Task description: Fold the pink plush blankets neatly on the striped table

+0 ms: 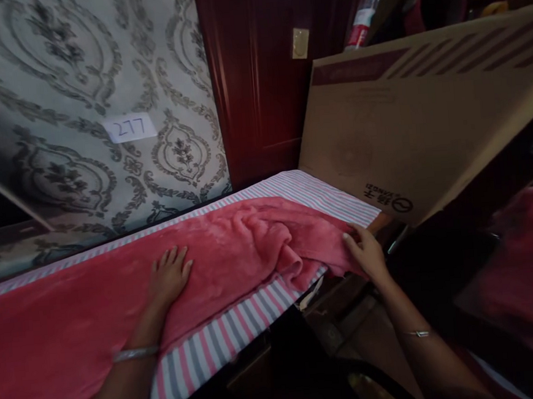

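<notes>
A long piece of plush pink-red fabric lies over a striped cloth on a narrow surface. Most of it is smooth on the left, while bunched folds rise towards its right end. My left hand rests flat on the smooth part with its fingers spread. At the right end, my right hand pinches the fabric's edge, which hangs slightly past the surface. The tips of some of its fingers are hidden by the fabric.
A large cardboard box stands behind the right end, with a plastic bottle behind it. Patterned wallpaper and a dark red panel border the far side. More pink-red fabric is at the right.
</notes>
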`<state>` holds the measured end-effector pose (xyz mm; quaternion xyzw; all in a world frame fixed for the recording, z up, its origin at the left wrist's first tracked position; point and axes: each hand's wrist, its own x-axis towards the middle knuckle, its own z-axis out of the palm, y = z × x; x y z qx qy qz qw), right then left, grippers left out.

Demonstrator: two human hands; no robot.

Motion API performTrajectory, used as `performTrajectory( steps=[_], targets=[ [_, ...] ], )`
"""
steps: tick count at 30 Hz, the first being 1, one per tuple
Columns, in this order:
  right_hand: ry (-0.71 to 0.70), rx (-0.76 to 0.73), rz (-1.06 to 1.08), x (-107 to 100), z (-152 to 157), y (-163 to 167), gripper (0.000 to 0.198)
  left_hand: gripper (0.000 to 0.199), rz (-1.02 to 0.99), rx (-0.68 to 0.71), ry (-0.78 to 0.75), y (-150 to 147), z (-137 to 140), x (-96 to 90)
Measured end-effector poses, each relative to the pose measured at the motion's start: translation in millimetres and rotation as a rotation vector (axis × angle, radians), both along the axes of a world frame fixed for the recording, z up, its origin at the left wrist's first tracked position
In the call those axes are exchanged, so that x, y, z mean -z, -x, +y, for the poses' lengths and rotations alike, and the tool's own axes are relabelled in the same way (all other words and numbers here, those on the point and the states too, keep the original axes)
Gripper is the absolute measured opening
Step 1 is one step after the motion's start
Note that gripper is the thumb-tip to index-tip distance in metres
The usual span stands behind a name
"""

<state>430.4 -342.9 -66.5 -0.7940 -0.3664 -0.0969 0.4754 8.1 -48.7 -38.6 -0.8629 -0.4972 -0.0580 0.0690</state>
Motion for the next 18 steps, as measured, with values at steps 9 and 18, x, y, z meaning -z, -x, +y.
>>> performTrajectory(
  steps=[9, 18],
  targets=[
    [0.005, -0.011, -0.164, 6, 5, 41, 0.034, 0.06, -0.034, 0.062, -0.103, 9, 17, 10.5],
    [0.007, -0.52, -0.008, -36, 22, 97, 0.028, 0.069, -0.065, 0.09, -0.108, 11, 29, 15.2]
  ],
)
